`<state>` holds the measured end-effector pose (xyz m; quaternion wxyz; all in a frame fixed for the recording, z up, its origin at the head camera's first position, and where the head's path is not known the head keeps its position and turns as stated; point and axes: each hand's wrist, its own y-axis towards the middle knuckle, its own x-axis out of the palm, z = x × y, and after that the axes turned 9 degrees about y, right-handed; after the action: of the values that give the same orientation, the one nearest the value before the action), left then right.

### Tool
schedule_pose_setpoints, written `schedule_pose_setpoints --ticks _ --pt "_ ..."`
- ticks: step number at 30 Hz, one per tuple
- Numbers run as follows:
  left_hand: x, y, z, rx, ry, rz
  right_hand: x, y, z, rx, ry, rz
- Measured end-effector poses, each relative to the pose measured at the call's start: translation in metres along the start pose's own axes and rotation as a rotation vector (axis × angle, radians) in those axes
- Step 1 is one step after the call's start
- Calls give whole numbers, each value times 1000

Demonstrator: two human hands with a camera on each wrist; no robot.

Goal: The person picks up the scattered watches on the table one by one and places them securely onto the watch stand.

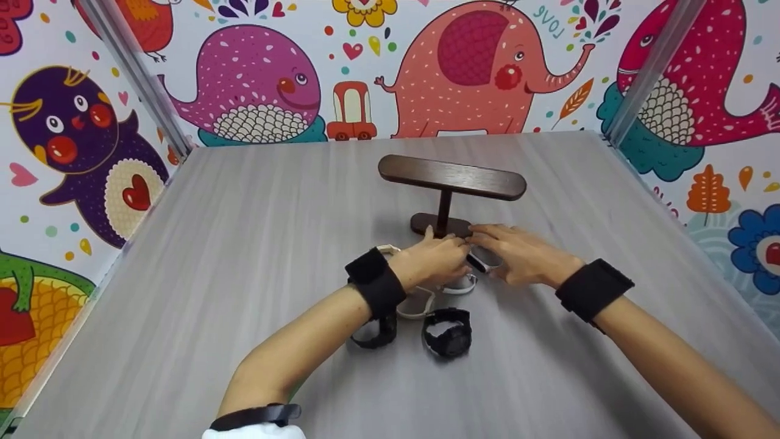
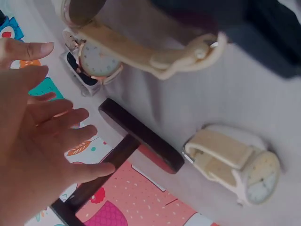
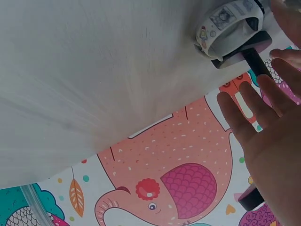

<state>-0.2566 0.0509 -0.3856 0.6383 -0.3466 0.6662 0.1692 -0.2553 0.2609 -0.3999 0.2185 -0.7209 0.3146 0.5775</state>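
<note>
A dark wooden T-shaped stand (image 1: 451, 177) stands upright, its top bar bare. My left hand (image 1: 432, 259) reaches in front of its base, its fingertips close to those of my right hand (image 1: 521, 253). In the left wrist view the fingers are spread with nothing held. The right wrist view shows my right fingers (image 3: 235, 115) extended near a white patterned wristband (image 3: 228, 30); none curls round it. Under and beside the hands are a white-banded watch (image 1: 460, 285) and a cream-strapped watch (image 2: 218, 157). Whether any fingertip touches a watch, I cannot tell.
A black watch (image 1: 450, 336) lies nearer me on the grey table (image 1: 274, 213), with another black watch (image 1: 384, 332) partly behind my left wrist. Panels with cartoon animals (image 1: 469, 67) enclose the table at the back and sides, with metal posts at the back corners.
</note>
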Motion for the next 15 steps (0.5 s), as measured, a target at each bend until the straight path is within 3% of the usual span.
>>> schedule_pose_setpoints --ticks 8,15 --pt "-1 1 4 10 -13 -82 6 4 2 45 5 -57" --pt "-5 -4 0 24 -34 -124 10 8 3 -36 5 -48"
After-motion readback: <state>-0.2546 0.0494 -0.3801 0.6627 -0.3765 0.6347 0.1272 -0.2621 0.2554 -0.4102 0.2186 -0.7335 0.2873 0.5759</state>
